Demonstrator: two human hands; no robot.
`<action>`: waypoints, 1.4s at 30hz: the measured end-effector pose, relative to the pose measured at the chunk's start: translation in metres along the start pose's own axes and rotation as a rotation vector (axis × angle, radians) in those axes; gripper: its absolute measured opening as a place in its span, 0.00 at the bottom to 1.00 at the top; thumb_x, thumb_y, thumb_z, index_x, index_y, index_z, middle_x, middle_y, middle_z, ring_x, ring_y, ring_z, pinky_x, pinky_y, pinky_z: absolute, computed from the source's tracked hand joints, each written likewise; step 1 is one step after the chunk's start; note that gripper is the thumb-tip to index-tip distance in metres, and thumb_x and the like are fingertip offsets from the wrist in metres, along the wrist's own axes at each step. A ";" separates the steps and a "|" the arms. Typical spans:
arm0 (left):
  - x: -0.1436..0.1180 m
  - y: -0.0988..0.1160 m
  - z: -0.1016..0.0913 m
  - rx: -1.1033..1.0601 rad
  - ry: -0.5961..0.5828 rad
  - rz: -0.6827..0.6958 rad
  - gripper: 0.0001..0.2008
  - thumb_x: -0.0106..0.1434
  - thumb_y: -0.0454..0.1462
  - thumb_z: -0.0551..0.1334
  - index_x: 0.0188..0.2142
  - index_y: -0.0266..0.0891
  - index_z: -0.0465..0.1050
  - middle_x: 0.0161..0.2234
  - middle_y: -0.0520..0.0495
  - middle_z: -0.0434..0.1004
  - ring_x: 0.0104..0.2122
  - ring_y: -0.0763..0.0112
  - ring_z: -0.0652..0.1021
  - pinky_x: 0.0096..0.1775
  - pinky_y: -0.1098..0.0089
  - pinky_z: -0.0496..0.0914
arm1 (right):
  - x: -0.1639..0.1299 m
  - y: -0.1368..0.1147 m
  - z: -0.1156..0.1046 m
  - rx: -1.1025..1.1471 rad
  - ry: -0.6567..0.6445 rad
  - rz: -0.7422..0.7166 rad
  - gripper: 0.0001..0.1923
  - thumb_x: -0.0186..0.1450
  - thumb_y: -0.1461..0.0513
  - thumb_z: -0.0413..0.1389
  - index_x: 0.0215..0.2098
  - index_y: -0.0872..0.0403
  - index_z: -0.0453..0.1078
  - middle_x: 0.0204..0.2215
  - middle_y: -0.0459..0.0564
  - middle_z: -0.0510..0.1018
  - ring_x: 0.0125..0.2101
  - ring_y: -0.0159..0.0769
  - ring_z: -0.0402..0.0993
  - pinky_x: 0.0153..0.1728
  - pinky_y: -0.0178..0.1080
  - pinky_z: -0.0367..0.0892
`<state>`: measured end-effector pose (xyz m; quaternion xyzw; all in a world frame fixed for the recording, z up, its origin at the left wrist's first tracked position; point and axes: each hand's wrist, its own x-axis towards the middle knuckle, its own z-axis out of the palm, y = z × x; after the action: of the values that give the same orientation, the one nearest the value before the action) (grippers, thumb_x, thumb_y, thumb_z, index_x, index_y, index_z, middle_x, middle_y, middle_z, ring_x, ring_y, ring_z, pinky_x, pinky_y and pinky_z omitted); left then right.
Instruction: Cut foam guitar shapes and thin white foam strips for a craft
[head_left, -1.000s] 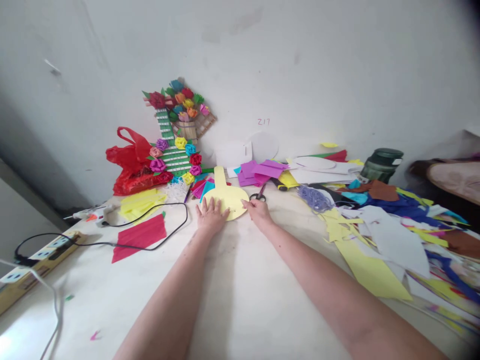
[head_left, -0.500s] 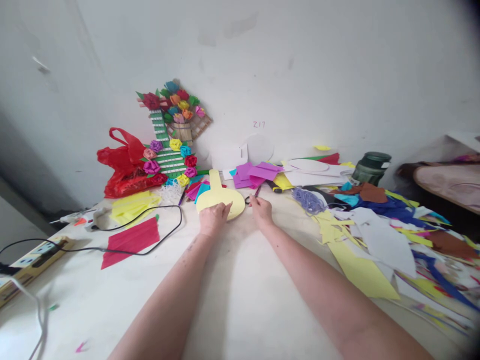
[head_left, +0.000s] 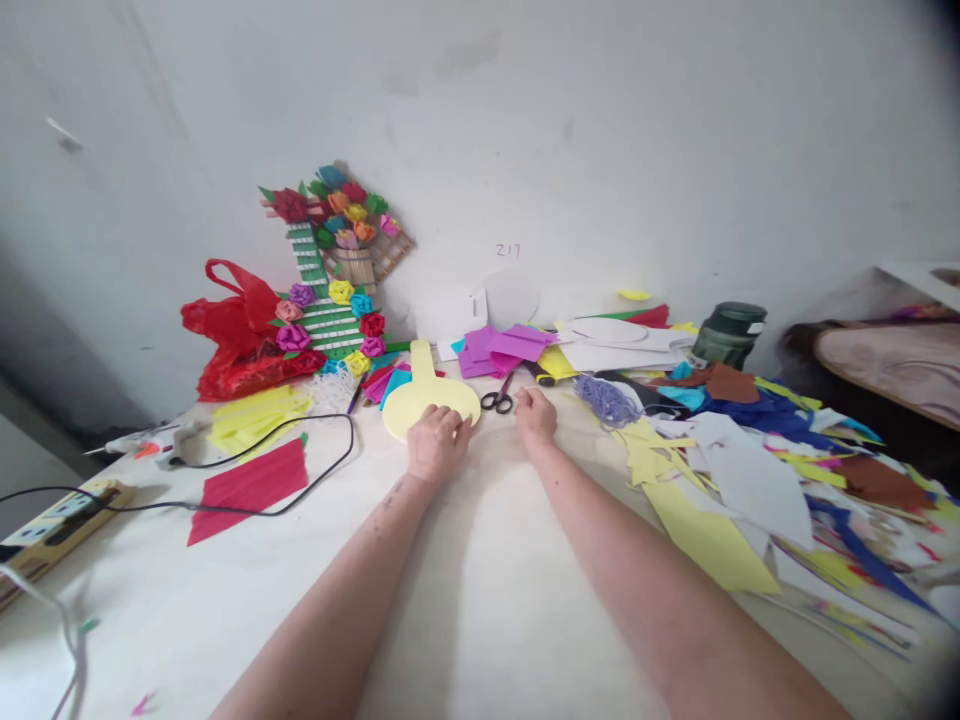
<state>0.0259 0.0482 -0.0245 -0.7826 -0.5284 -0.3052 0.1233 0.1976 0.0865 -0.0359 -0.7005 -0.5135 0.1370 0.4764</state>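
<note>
A pale yellow paddle-shaped paper cutout (head_left: 424, 393) lies flat on the white table (head_left: 480, 560), its narrow neck pointing to the wall. My left hand (head_left: 439, 442) rests on its near edge with fingers curled over the paper. Just right of the cutout lie black-handled scissors (head_left: 496, 398). My right hand (head_left: 537, 414) sits on the table beside the scissors, a small gap apart, fingers loosely bent and holding nothing.
A paper-flower craft piece (head_left: 335, 270) leans on the wall beside a red plastic bag (head_left: 236, 335). Purple paper squares (head_left: 499, 348), a dark green jar (head_left: 729, 333) and piles of coloured scraps (head_left: 750, 460) fill the right. A black cable (head_left: 300, 480), red sheet (head_left: 251, 487) and power strip (head_left: 56, 510) lie left.
My right hand left the cutout's right edge, reached toward the scissors, then settled just right of them. My left hand's fingers curled on the cutout's near edge.
</note>
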 end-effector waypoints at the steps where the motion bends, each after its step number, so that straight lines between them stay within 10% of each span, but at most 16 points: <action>1: 0.000 -0.001 0.001 -0.015 0.020 0.009 0.18 0.64 0.43 0.47 0.28 0.40 0.73 0.33 0.44 0.76 0.40 0.64 0.72 0.39 0.68 0.64 | -0.002 -0.003 0.000 -0.038 0.007 0.022 0.16 0.64 0.58 0.42 0.33 0.54 0.70 0.27 0.50 0.75 0.30 0.36 0.68 0.28 0.34 0.57; 10: 0.002 -0.002 0.001 0.078 0.022 -0.016 0.20 0.62 0.47 0.51 0.48 0.45 0.70 0.56 0.49 0.63 0.61 0.58 0.48 0.58 0.49 0.35 | -0.025 -0.015 0.011 -0.191 -0.041 -0.367 0.12 0.60 0.62 0.46 0.40 0.52 0.69 0.39 0.50 0.72 0.39 0.37 0.67 0.36 0.36 0.61; 22: 0.008 -0.025 0.002 0.074 0.118 -0.285 0.20 0.63 0.42 0.47 0.51 0.42 0.67 0.54 0.48 0.66 0.59 0.61 0.56 0.59 0.53 0.38 | -0.048 -0.026 0.020 -0.392 -0.408 -0.921 0.23 0.62 0.57 0.48 0.55 0.52 0.61 0.59 0.50 0.60 0.60 0.42 0.48 0.59 0.50 0.38; 29: 0.031 -0.090 -0.004 0.042 0.138 -0.826 0.20 0.58 0.41 0.53 0.48 0.40 0.69 0.46 0.40 0.72 0.50 0.52 0.65 0.48 0.55 0.59 | -0.051 -0.022 0.027 -0.464 -0.599 -0.916 0.25 0.65 0.52 0.41 0.58 0.48 0.56 0.60 0.47 0.56 0.61 0.39 0.47 0.59 0.50 0.37; 42: 0.051 -0.128 0.006 0.056 -0.026 -0.986 0.14 0.56 0.41 0.53 0.36 0.41 0.76 0.37 0.38 0.76 0.46 0.52 0.69 0.47 0.53 0.56 | -0.058 -0.028 0.027 -0.427 -0.568 -0.879 0.22 0.64 0.56 0.45 0.55 0.51 0.61 0.57 0.48 0.62 0.57 0.43 0.52 0.58 0.50 0.42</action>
<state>-0.0746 0.1426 -0.0147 -0.4394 -0.8454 -0.3029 -0.0214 0.1373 0.0525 -0.0440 -0.4372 -0.8813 0.0020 0.1795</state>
